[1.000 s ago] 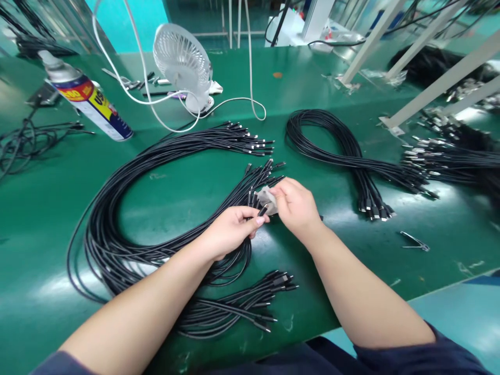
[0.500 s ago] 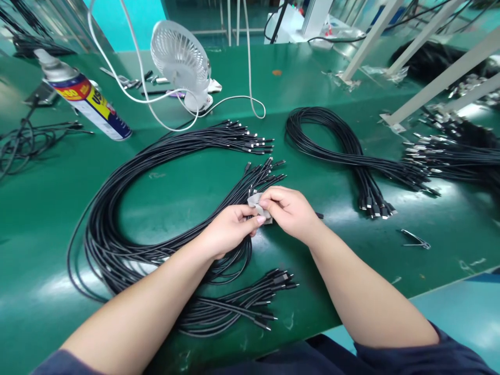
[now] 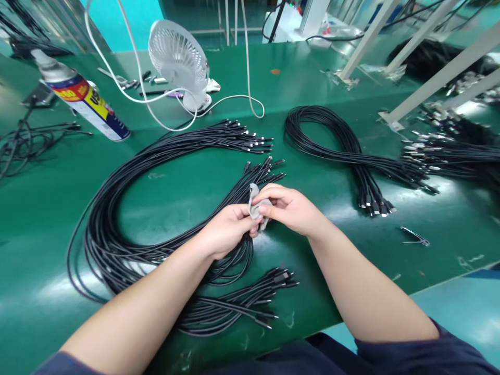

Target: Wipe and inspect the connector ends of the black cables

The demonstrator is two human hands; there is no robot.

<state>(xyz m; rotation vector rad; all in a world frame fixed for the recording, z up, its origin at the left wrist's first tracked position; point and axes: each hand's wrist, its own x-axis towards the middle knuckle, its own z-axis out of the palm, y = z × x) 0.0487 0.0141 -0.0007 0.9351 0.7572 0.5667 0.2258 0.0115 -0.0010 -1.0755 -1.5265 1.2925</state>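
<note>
A small grey cloth [image 3: 254, 207] is pinched between my two hands, above the green table. My left hand [image 3: 228, 229] has its fingers closed on the cloth's lower left part; whether a cable end is also inside is hidden. My right hand [image 3: 291, 208] grips the cloth from the right with thumb and fingers. Under and left of my hands lies a large curved bundle of black cables [image 3: 113, 208], its plug ends fanned out to the right. Nearer to me are more cable ends [image 3: 250, 302] with metal plugs.
A looped cable bundle [image 3: 332, 130] lies right of centre, with more cables [image 3: 457, 153] at the far right. Metal tweezers [image 3: 416, 237] rest near the front edge. A white fan [image 3: 177, 57] and a spray can [image 3: 86, 99] stand at the back left. White posts [image 3: 369, 41] rise behind.
My right hand has shifted its hold, and the grey cloth now stands folded higher between my fingers. A black plug seen right of my right wrist no longer shows.
</note>
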